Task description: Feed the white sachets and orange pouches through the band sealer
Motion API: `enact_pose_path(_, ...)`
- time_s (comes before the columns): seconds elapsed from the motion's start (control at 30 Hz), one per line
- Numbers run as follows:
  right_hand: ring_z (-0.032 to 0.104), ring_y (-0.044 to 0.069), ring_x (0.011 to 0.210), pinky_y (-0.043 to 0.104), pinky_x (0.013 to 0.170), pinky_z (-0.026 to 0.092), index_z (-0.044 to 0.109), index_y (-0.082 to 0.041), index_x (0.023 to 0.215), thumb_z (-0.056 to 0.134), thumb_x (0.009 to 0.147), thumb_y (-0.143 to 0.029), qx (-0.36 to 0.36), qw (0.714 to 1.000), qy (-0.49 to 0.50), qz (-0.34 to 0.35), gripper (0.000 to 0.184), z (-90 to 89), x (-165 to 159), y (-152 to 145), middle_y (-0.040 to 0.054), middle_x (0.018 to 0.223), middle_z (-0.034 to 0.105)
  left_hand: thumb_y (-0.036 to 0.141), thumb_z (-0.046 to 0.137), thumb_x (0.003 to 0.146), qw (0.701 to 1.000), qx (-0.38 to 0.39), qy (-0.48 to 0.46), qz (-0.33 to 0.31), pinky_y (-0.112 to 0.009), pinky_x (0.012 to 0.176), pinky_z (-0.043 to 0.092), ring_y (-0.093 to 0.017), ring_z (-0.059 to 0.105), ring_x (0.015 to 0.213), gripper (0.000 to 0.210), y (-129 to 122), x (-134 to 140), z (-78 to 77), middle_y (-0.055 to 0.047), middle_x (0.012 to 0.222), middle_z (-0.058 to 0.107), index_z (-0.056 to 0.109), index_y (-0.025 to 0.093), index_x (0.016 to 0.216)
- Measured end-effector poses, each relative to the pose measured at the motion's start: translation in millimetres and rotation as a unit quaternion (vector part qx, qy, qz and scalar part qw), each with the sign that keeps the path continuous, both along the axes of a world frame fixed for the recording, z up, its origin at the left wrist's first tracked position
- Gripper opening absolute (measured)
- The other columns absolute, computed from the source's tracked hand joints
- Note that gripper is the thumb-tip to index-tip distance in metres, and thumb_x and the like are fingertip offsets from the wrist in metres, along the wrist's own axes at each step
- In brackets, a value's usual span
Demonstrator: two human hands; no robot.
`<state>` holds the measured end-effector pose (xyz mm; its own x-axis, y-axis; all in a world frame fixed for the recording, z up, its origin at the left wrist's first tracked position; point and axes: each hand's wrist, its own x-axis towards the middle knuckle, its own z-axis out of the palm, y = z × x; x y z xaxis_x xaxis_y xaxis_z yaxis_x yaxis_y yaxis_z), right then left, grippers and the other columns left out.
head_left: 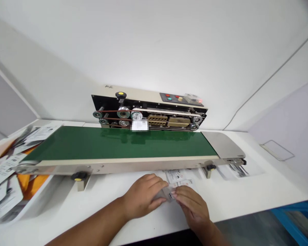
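Note:
A small translucent packet with black print (168,195) is held just in front of the conveyor, over the white table (133,235). From the left, my left hand (143,194) pinches it between thumb and fingers. The fingers of my right hand (192,204) close on its right edge. Behind my hands, several flat printed packets (175,176) lie on the table, partly under the conveyor's front edge. A band sealer (146,102) stands behind the green conveyor belt (97,143). At its rollers is a small white rectangle (140,125), its face blurred.
At the left, a white bin (38,201) holds printed packets and orange material. Under the conveyor's right end sits a clear tray (254,171) with dark packets. Black knobs (79,176) stick out along the conveyor's front. A blue stool (292,222) stands at the lower right.

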<state>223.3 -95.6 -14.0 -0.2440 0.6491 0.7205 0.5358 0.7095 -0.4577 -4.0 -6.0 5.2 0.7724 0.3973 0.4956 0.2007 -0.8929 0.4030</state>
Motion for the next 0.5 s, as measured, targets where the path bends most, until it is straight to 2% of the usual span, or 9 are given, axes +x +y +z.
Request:
enact_pose_path(0.1, 0.074, 0.024, 0.088, 0.041, 0.079, 0.063, 0.067, -0.032, 0.122, 0.055, 0.095, -0.008, -0.048, 0.996, 0.061, 0.031, 0.038, 2.1, -13, 1, 0.0047, 0.098, 0.077, 0.029, 0.054, 0.1, 1.0, 0.008, 0.0, -0.012, -0.031, 0.072, 0.051, -0.019, 0.064, 0.076, 0.016, -2, 0, -1.0, -0.004, 0.088, 0.071, 0.062, 0.021, 0.111)
enact_pose_path(0.2, 0.073, 0.025, 0.091, 0.04, 0.082, 0.062, 0.066, -0.029, 0.119, 0.061, 0.095, -0.025, -0.102, 0.99, 0.096, 0.008, 0.025, -8.0, -19, 4, 0.0062, 0.1, 0.076, 0.022, 0.05, 0.1, 1.0, 0.007, -0.022, -0.007, -0.028, 0.066, 0.047, -0.016, 0.061, 0.066, 0.015, -3, 1, -3.5, 0.0, 0.075, 0.068, 0.064, 0.021, 0.092)
enact_pose_path(0.27, 0.072, 0.026, 0.099, 0.039, 0.085, 0.061, 0.063, -0.028, 0.124, 0.065, 0.094, -0.033, -0.159, 0.98, 0.116, -0.042, 0.03, -19.4, -20, 5, 0.0086, 0.107, 0.074, 0.019, 0.053, 0.097, 0.998, -0.015, -0.053, 0.02, -0.027, 0.064, 0.045, -0.015, 0.061, 0.064, 0.014, -2, 2, -5.4, 0.0, 0.073, 0.069, 0.063, 0.021, 0.088)
enact_pose_path(0.37, 0.072, 0.025, 0.103, 0.037, 0.088, 0.06, 0.057, -0.026, 0.131, 0.063, 0.095, -0.034, -0.255, 0.951, 0.149, -0.092, 0.037, -35.5, -18, 5, 0.0105, 0.114, 0.073, 0.017, 0.058, 0.09, 0.992, -0.052, -0.098, 0.061, -0.025, 0.06, 0.042, -0.014, 0.059, 0.059, 0.01, -2, 3, -7.7, 0.002, 0.067, 0.067, 0.063, 0.021, 0.082)
enact_pose_path(0.5, 0.071, 0.021, 0.078, 0.032, 0.07, 0.061, 0.053, -0.023, 0.135, 0.063, 0.096, -0.039, -0.347, 0.907, 0.229, -0.067, 0.043, -41.6, -16, 5, 0.0045, 0.086, 0.072, 0.015, 0.06, 0.085, 0.984, -0.105, -0.124, 0.073, -0.022, 0.057, 0.041, -0.012, 0.056, 0.055, 0.011, -4, 3, -5.6, 0.004, 0.062, 0.063, 0.062, 0.021, 0.076)
